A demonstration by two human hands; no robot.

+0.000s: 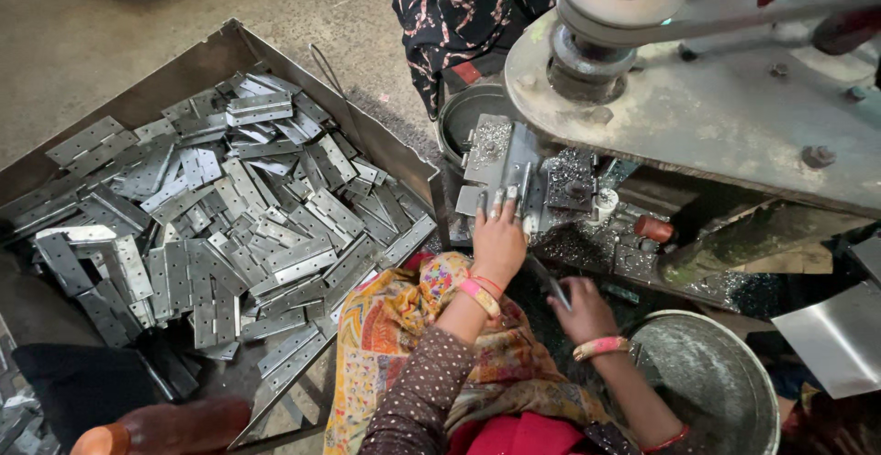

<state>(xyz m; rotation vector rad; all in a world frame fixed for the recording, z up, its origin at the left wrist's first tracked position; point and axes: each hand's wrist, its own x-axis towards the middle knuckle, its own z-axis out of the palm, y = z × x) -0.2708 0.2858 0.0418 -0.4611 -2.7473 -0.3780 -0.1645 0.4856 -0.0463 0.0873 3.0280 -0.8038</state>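
Observation:
My left hand (499, 239) reaches forward, its fingertips pressing a flat metal hinge plate (503, 172) onto the bed of a press machine (716, 116). A pink bangle sits on that wrist. My right hand (582, 308) is lower and to the right, closed around a thin metal rod or lever (549, 282) that slants up toward the machine bed. Metal shavings cover the bed around a dark die block (571, 182).
A large metal tray (184, 70) at the left holds a heap of several grey hinge plates (229, 226). A round steel bowl (711, 382) stands at lower right. Another person in dark patterned cloth (459, 15) sits beyond the machine. Concrete floor lies at top left.

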